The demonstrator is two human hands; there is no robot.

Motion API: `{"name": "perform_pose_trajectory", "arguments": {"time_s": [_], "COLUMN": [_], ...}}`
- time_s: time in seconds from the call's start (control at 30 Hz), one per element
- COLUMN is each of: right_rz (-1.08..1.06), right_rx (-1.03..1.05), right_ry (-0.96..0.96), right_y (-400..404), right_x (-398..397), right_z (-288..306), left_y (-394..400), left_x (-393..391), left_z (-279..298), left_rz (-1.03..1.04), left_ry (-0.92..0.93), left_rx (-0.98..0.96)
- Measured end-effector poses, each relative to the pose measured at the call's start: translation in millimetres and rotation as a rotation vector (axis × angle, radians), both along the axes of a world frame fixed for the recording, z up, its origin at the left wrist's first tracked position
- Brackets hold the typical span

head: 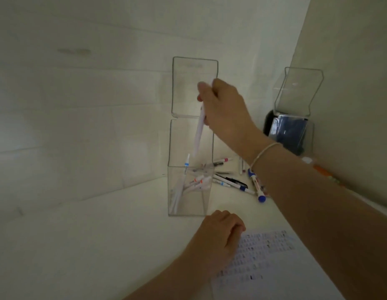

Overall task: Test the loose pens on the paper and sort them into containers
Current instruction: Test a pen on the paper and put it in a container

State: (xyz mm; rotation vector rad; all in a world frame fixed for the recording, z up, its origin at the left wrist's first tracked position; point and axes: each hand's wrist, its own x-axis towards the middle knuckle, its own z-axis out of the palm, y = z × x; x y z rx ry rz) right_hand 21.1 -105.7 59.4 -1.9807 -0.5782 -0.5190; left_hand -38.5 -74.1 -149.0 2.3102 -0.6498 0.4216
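Note:
My right hand (225, 109) pinches a white pen (199, 131) that hangs point down above the near clear container (189, 204). That container holds several white pens with red and blue marks. Behind it stands a second clear container (194, 68), which looks empty. Loose pens (233, 181) lie on the table to the right of the near container, among them a marker with a blue cap (258, 189). My left hand (220, 237) rests with curled fingers on the left edge of the printed paper (272, 265), holding nothing that I can see.
A third clear container (296, 92) stands by the right wall with a dark object (290, 133) below it. An orange item (322, 171) lies along the wall. The white table (80, 245) meets a white wall at the back.

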Motion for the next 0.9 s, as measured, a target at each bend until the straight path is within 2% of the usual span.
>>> {"name": "perform_pose_trajectory", "arguments": {"time_s": [0.23, 0.37, 0.4, 0.43, 0.47, 0.53, 0.57, 0.6, 0.63, 0.7, 0.77, 0.83, 0.9], "right_rz": [0.073, 0.147, 0.142, 0.109, 0.039, -0.122, -0.188, -0.252, -0.311, -0.361, -0.254, -0.139, -0.138], "right_rx": [-0.358, -0.676, -0.675, -0.558, -0.330, 0.243, 0.434, 0.491, 0.396, -0.085, -0.571, -0.845, -0.985], "right_ry": [0.010, 0.007, -0.034, -0.111, -0.204, -0.351, -0.347, -0.283, -0.175, 0.083, 0.253, 0.335, 0.267], "right_y": [6, 3, 1, -1, -4, -19, -28, -36, -42, -54, -64, -68, -67], "right_x": [17, 6, 5, 6, 10, 25, 34, 43, 52, 67, 73, 71, 70], "right_z": [-64, -66, -61, -53, -42, -23, -21, -26, -37, -79, -122, -151, -165], "left_y": [2, 2, 2, 2, 2, 1, 1, 1, 1, 2, 1, 1, 0], "left_x": [1, 2, 2, 2, 2, 4, 5, 5, 6, 7, 7, 8, 8], "left_z": [0, -2, -2, -3, -4, -6, -7, -8, -8, -8, -7, -8, -10], "left_rz": [0.004, 0.006, 0.006, 0.004, 0.000, -0.002, 0.004, 0.011, 0.015, 0.020, 0.022, 0.024, 0.027], "left_ry": [-0.016, -0.018, -0.021, -0.024, -0.027, -0.037, -0.035, -0.025, -0.013, 0.000, -0.002, -0.005, -0.001], "left_rx": [0.000, 0.006, 0.004, 0.001, -0.002, -0.009, -0.011, -0.014, -0.019, -0.032, -0.036, -0.033, -0.036]}}
